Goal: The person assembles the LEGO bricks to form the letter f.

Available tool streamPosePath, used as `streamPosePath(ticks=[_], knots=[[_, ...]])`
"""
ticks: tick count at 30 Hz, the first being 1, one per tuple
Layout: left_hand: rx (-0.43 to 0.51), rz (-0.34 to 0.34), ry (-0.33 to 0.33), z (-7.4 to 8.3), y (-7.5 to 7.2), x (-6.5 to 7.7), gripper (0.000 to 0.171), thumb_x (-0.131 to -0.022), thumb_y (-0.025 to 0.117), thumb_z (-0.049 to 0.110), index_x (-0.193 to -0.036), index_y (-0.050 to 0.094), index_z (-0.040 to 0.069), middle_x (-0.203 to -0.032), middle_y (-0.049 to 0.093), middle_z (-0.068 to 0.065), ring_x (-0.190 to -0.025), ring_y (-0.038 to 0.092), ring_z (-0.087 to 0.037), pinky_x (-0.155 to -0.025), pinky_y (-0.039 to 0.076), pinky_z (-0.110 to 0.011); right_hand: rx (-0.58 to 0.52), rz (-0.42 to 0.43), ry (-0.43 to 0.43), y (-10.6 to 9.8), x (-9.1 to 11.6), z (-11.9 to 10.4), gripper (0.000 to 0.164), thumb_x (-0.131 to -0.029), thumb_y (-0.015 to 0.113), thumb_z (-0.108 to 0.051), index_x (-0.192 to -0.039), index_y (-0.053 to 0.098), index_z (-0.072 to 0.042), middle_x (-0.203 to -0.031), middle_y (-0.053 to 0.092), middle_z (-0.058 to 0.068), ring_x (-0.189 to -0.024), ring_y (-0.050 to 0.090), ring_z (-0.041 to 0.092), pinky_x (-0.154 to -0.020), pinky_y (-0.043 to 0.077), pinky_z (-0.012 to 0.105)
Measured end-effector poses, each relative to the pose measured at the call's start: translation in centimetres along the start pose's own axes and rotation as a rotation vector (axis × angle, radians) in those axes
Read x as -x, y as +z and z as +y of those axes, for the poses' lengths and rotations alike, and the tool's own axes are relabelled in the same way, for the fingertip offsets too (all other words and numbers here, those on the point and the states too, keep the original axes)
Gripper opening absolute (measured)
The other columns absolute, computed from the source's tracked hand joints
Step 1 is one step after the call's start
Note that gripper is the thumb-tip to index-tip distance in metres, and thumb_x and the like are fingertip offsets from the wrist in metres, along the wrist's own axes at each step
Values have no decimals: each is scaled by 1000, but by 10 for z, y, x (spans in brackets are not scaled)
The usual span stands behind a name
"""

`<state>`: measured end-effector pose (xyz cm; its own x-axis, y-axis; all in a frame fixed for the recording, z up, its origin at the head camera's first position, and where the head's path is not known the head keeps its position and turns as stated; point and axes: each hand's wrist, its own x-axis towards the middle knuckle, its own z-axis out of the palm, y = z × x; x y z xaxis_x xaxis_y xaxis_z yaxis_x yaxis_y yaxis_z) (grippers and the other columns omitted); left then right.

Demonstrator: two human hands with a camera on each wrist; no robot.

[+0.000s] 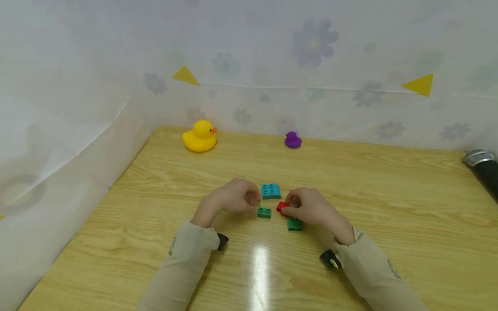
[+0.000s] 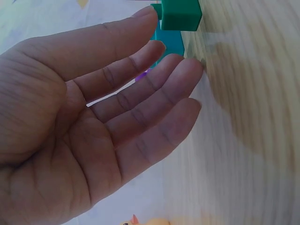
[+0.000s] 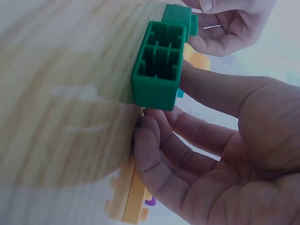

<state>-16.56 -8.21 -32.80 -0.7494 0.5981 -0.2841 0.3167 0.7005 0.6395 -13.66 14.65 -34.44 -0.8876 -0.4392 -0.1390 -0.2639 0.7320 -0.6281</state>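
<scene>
My left hand hovers with loosely bent fingers just left of a small green brick. In the left wrist view its thumb tip is close to that brick's studs; whether they touch I cannot tell. A red brick is pinched between the thumb and fingers of my right hand. Just in front of that hand, another green brick lies on its side, its hollow underside showing in the right wrist view. Behind the small green brick sits a blue brick. A yellow-orange brick is mostly hidden by the right hand from above.
On the wooden table, a yellow rubber duck stands at the back left and a small purple duck at the back middle. A microphone lies at the far right edge. Flower-patterned sheeting hangs behind.
</scene>
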Motion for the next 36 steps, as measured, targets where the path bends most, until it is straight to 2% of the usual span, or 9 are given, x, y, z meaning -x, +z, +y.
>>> streamPosePath(ticks=[15,26,36], knots=[[-20,-7,26,1,4,-3,17,-83,76,10,-96,66,7,-91,65,-1,-85,58,-12,-77,49,-25,2,-19,68,0,-2,-3,18,-85,74,-16,-86,59,-6,-77,57,1,-70,49,15,-64,42,29],[-28,-19,46,2,6,-5,19,-83,76,13,-98,66,7,-93,65,-2,-85,59,-13,-78,49,-26,-15,-20,59,-3,-1,0,20,-84,75,-16,-87,57,-7,-72,53,1,-67,47,15,-63,40,29],[-33,-54,2,3,11,-5,22,-82,77,15,-101,66,12,-86,62,1,-79,56,-14,-72,47,-27,-4,-52,47,-2,-1,0,23,-83,76,-17,-94,61,-4,-77,55,2,-71,48,16,-65,41,29]])
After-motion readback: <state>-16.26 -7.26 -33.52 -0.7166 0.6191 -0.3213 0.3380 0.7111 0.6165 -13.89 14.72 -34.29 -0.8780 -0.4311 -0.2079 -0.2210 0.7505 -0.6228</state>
